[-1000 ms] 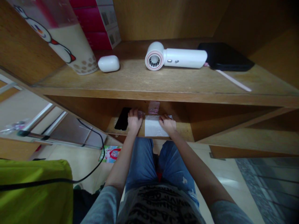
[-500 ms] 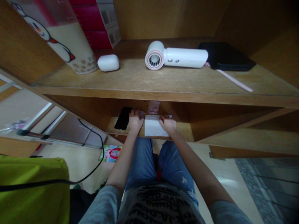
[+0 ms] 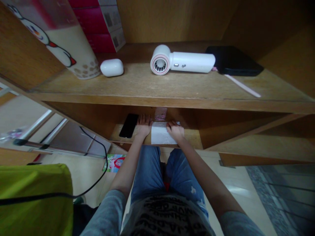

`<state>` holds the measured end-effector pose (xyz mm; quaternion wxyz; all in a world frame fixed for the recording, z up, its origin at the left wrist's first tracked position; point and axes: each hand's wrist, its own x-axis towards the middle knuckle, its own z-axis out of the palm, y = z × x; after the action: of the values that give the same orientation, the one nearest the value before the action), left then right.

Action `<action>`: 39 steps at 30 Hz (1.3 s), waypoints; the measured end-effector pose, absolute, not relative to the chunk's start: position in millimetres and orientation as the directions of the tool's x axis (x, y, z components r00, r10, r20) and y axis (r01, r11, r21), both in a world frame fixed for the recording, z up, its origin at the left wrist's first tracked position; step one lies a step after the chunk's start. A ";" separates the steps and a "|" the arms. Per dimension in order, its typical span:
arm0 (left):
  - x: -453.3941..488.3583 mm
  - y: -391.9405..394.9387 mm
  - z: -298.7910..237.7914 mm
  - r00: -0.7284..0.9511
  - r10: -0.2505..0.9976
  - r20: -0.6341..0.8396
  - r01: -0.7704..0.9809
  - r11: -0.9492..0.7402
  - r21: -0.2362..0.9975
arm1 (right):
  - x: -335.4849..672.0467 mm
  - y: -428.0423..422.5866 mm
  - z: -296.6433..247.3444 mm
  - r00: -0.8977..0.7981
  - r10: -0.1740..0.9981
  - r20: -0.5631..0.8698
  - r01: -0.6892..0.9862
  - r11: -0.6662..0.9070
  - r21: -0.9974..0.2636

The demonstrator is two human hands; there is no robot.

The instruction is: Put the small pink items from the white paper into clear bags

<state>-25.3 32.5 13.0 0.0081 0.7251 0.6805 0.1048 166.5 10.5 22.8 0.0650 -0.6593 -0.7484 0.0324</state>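
A sheet of white paper (image 3: 159, 135) lies on the lower shelf in front of me. My right hand (image 3: 175, 130) rests on its right part, fingers bent and closed at the sheet's far edge; the fingertips are partly hidden. Left of the sheet, my left hand (image 3: 144, 125) lies on the shelf board, fingers stretched out and apart, holding nothing that I can see. A black phone (image 3: 129, 126) lies just left of that hand. Behind the paper, a small pink translucent packet (image 3: 160, 113) is near the back panel.
On the upper shelf are a bubble tea cup (image 3: 73, 49), a white earbud case (image 3: 112, 67), a white handheld fan (image 3: 182, 61), a black pouch (image 3: 233, 60) and pink boxes (image 3: 98, 26). A black cable (image 3: 98, 178) crosses a yellow-green cloth (image 3: 34, 180). A picture book (image 3: 114, 162) lies on the floor.
My left hand has flattened, its fingers now spread on the board; the small translucent thing at its fingertips no longer shows. My right hand stays on the paper. The view has shifted slightly.
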 end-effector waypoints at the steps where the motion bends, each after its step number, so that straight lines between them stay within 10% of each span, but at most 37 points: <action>1: -25.0 31.8 11.0 0.063 0.988 0.140 0.986 -0.084 0.145 | 166.5 10.7 22.0 -0.120 0.991 0.056 0.982 0.127 -0.137; 22: -18.8 36.7 4.0 -0.209 0.955 0.209 0.959 0.158 0.237 | 169.9 10.9 21.3 -0.081 0.991 0.103 0.970 0.102 -0.219; 39: 13.8 57.1 48.2 0.213 0.946 0.244 0.932 -0.272 0.238 | 174.9 14.1 15.2 0.042 0.991 0.128 0.944 0.003 -0.330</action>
<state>13.8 57.1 48.2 0.0199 0.7787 0.6031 0.1720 174.9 14.1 15.2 0.1652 -0.7025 -0.6886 0.0708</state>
